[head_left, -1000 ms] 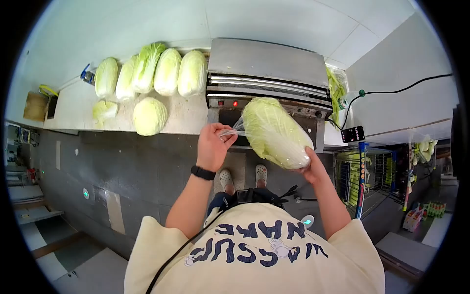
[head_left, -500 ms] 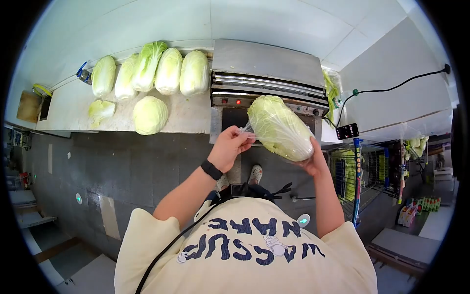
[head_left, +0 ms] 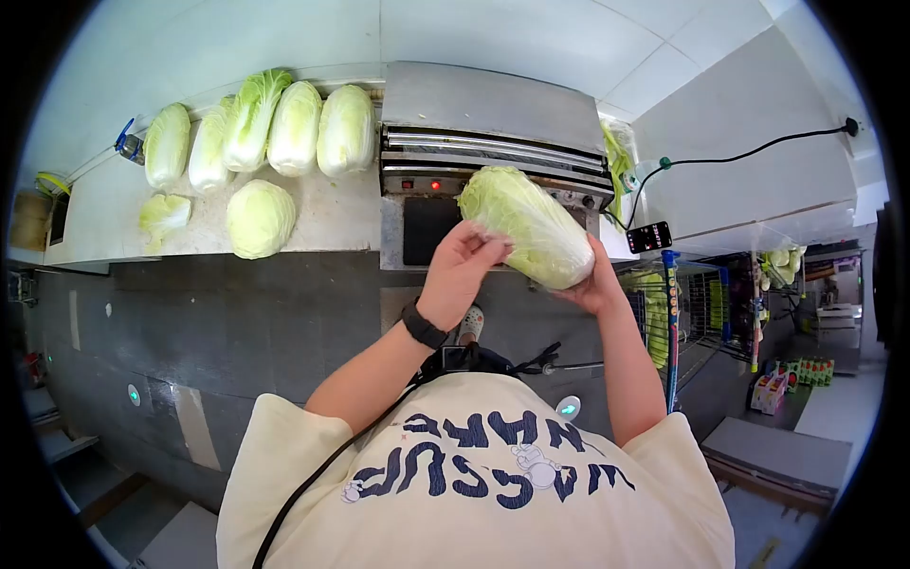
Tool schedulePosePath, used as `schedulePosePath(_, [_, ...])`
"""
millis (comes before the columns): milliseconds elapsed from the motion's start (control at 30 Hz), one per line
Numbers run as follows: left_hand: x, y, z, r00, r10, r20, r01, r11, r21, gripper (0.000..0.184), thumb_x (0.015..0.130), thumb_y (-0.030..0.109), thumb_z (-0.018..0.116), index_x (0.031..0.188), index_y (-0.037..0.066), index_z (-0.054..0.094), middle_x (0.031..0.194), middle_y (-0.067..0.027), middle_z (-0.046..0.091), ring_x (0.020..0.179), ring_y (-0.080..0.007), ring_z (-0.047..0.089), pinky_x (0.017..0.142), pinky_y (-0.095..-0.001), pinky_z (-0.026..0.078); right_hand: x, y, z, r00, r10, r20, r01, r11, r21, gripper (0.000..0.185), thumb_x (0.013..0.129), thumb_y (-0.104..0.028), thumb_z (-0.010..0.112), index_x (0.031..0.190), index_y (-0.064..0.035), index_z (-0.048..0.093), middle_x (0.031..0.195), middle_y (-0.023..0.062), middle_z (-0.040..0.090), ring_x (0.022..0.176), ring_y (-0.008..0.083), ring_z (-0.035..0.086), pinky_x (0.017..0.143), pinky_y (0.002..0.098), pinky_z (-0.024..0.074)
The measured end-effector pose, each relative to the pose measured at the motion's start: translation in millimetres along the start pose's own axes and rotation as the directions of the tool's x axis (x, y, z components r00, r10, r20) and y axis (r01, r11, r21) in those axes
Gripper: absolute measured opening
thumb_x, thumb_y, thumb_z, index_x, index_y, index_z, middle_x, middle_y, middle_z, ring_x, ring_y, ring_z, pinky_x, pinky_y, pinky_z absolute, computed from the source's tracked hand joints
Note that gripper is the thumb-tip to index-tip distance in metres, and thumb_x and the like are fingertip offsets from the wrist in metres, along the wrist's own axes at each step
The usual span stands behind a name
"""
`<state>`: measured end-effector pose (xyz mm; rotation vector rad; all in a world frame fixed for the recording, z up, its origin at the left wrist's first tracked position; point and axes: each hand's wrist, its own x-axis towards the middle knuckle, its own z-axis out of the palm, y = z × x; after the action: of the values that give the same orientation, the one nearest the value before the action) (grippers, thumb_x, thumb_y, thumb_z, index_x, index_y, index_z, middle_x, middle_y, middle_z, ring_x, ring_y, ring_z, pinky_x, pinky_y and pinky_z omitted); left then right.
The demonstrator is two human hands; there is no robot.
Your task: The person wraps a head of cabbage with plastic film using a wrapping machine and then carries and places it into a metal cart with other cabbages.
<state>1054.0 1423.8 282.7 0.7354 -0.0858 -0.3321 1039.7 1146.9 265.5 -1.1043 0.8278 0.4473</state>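
A long napa cabbage [head_left: 531, 228] in clear plastic film is held slantwise in front of the wrapping machine [head_left: 493, 104]. My right hand [head_left: 595, 280] grips its lower right end, fingers partly hidden beneath it. Against its left side, my left hand [head_left: 464, 266] pinches the film, fingers pressed together; a black band is on that wrist. Beneath the cabbage's upper left end lies the machine's dark plate [head_left: 427, 230], and a red light glows on the front panel.
Several napa cabbages [head_left: 294, 128] stand along the back of the left counter [head_left: 104, 223], with a round cabbage [head_left: 261, 219] and a loose leaf [head_left: 166, 216] before them. At right are a phone [head_left: 648, 237], a cable [head_left: 749, 156] and a cart [head_left: 697, 303].
My left hand has drawn the film from out at the left in against the cabbage's side. My right hand still holds the lower end. The whole view has shifted slightly.
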Motion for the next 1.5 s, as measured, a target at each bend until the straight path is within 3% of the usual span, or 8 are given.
schedulePosePath(167, [6,-22,-3,0.981,-0.181,0.066,0.084,0.711,0.698,0.03,0.091,0.009,0.07,0.118,0.003,0.059,0.098,-0.0066,0.068,0.084,-0.0143,0.066,0.077,-0.0291,0.054,0,-5,-2,1.0,-0.003,0.004,0.003,0.999,-0.041,0.071,0.095,-0.069,0.043,0.145,-0.0191,0.052,0.142,0.0092,0.058,0.126,0.0326,0.058,0.101,0.0595,0.0476])
schedulePosePath(267, [11,-33,14,1.0,0.014,0.008,-0.012,0.358,0.934,0.029,0.086,0.017,0.074,0.11,0.003,0.065,0.087,-0.0071,0.068,0.073,-0.0175,0.066,0.069,-0.0311,0.053,5,-4,-10,0.999,0.025,0.04,-0.024,1.0,-0.005,0.071,0.095,-0.069,0.045,0.144,-0.0176,0.052,0.139,0.0094,0.06,0.122,0.0327,0.062,0.098,0.0573,0.0501])
schedulePosePath(467, [18,-77,49,0.877,0.478,0.049,-0.092,0.067,0.994,0.03,0.08,0.026,0.077,0.102,0.008,0.069,0.079,-0.0081,0.064,0.071,-0.0277,0.065,0.066,-0.0386,0.053,9,-4,-18,0.983,0.057,0.177,-0.057,0.998,-0.006,0.073,0.095,-0.069,0.041,0.148,-0.0193,0.047,0.146,0.0101,0.053,0.128,0.0326,0.056,0.1,0.0571,0.0486])
schedulePosePath(567, [23,-86,66,0.867,0.47,-0.163,0.091,0.173,0.981,0.027,0.079,0.022,0.077,0.1,0.007,0.068,0.082,-0.009,0.062,0.076,-0.0294,0.064,0.068,-0.0381,0.052,14,-4,-25,0.965,0.065,0.253,-0.068,0.998,0.004,0.073,0.095,-0.069,0.042,0.148,-0.0189,0.046,0.146,0.0103,0.053,0.127,0.0323,0.056,0.098,0.0556,0.0488])
schedulePosePath(833, [20,-125,81,0.668,0.728,-0.152,-0.103,0.293,0.951,0.009,0.089,0.001,0.067,0.092,0.002,0.058,0.086,-0.0044,0.058,0.075,-0.0161,0.056,0.072,-0.0293,0.048,18,-16,-35,0.919,0.078,0.386,-0.078,0.997,-0.017,0.072,0.094,-0.07,0.042,0.146,-0.0208,0.048,0.144,0.0081,0.054,0.127,0.0314,0.055,0.099,0.0552,0.0438])
schedulePosePath(1133, [-40,-188,79,0.711,0.356,-0.606,-0.011,0.868,0.496,0.007,0.1,0.006,0.059,0.095,0.008,0.054,0.085,0.0035,0.057,0.076,-0.0048,0.051,0.07,-0.0215,0.043,25,-14,-39,0.907,0.117,0.404,-0.115,0.993,-0.029,0.07,0.095,-0.069,0.039,0.147,-0.0226,0.047,0.147,0.0071,0.052,0.132,0.0319,0.05,0.105,0.0588,0.0386])
schedulePosePath(1300, [-14,-147,93,0.617,0.259,-0.743,-0.105,0.963,0.249,0.011,0.097,0.015,0.067,0.098,0.01,0.057,0.085,0.0043,0.06,0.075,-0.0047,0.052,0.069,-0.0218,0.043,28,-16,-40,0.906,0.106,0.41,-0.093,0.994,-0.051,0.072,0.094,-0.071,0.039,0.148,-0.0224,0.046,0.149,0.007,0.05,0.134,0.0324,0.048,0.108,0.059,0.0351])
schedulePosePath(1500, [0,-156,89,0.645,0.513,-0.566,-0.199,0.828,0.524,0.009,0.097,0.008,0.067,0.092,0.006,0.059,0.079,0.0045,0.059,0.071,-0.004,0.052,0.066,-0.0206,0.042,25,-16,-38,0.91,0.103,0.402,-0.093,0.995,-0.045,0.073,0.094,-0.071,0.039,0.149,-0.022,0.045,0.149,0.0072,0.05,0.135,0.0321,0.048,0.11,0.06,0.0338])
